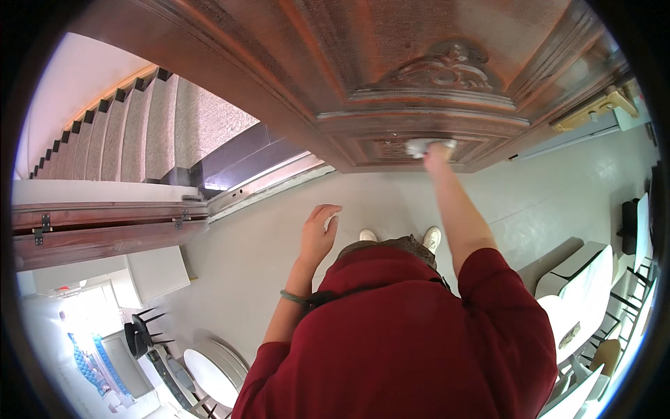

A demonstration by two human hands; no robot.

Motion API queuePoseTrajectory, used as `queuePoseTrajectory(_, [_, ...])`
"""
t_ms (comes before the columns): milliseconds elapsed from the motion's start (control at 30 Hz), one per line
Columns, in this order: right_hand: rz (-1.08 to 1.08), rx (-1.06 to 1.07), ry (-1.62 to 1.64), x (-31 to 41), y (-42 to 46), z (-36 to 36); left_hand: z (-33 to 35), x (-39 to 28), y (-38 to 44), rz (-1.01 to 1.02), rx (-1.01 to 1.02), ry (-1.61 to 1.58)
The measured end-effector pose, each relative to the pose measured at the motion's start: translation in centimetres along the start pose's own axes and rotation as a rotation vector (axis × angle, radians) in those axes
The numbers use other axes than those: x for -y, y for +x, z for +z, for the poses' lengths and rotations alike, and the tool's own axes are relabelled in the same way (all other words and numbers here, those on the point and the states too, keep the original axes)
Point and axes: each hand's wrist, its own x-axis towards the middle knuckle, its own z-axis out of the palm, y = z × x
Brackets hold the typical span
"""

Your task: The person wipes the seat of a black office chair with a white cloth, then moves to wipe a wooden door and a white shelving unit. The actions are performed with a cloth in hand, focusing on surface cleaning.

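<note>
A carved brown wooden door (293, 68) stands open in front of me. My right hand (438, 152) presses a white cloth (419, 146) against the door's lower carved panel; both are somewhat blurred. Above the cloth, a scrolled relief ornament (450, 70) decorates the larger panel. On the door's right edge is a brass-coloured lock plate (589, 112). My left hand (318, 233) hangs in the air over the floor, its fingers loosely curved and apart, with nothing in it.
Left of the door, a metal threshold (267, 183) borders a doorway with speckled stone stairs (141, 125) beyond. A second hinged wooden door leaf (110, 235) stands at left. Behind me are a round white table (212, 374), a black chair (138, 335) and white-topped tables (589, 298) at right.
</note>
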Motion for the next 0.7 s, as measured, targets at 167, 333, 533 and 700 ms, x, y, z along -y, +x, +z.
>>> queuePoseTrajectory(167, [0.294,0.463,0.139,-7.0,-12.3,10.2,-1.0,0.5,-0.7,-0.009,-0.046,0.016])
queuePoseTrajectory(333, [0.399,0.489,-0.223,-12.8,-17.5,16.2,-2.5,2.0,-2.6,-0.149,-0.079,0.005])
queuePoseTrajectory(533, [0.526,0.346,-0.084,-22.8,-12.9,16.1,-5.3,3.3,-5.0,-0.236,-0.11,0.078])
queuePoseTrajectory(700, [0.422,0.314,0.136,-26.1,-6.9,14.9,-7.1,5.0,-5.8,-0.293,-0.115,0.081])
